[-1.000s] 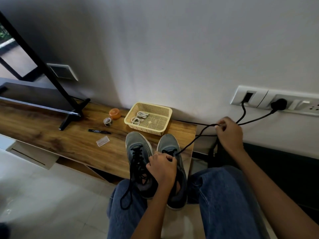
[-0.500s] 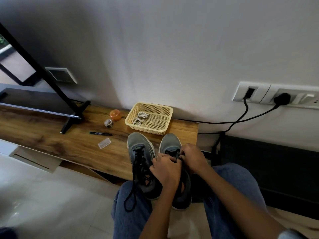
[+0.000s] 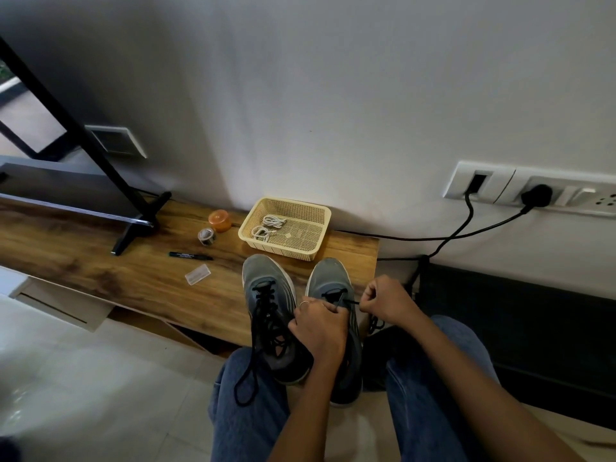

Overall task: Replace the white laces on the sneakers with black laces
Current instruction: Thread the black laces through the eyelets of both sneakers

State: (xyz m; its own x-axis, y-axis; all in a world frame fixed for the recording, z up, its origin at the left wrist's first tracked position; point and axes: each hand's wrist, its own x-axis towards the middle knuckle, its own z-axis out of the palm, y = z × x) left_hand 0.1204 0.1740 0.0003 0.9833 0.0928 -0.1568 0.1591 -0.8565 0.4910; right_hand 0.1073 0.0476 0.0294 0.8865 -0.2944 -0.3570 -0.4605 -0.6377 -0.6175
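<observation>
Right now our right hand (image 3: 383,300) pinches the black lace (image 3: 348,301) just past the right sneaker (image 3: 333,288), fingers curled tight around the strand, which runs taut from an eyelet to our fist. Our left hand (image 3: 318,331) curls over the tongue of that same shoe, pinching the lacing near the lower eyelets (a ring shows on one finger). Both sneakers sit at the near edge of the wooden bench (image 3: 100,261), heels over our knees in blue jeans (image 3: 433,395). Beside it, the left sneaker (image 3: 266,288) is already threaded with its own black lace, whose loose end (image 3: 246,385) hangs down over our left knee. Further out, the white laces (image 3: 268,226) lie coiled in a yellow basket (image 3: 313,241) against the wall. To the basket's left we see an orange lid (image 3: 220,220), a small tape roll (image 3: 206,235), a black marker (image 3: 190,255) and a clear little packet (image 3: 198,274). Two black cables (image 3: 466,225) trail from the wall socket plate (image 3: 500,186) on the right.
</observation>
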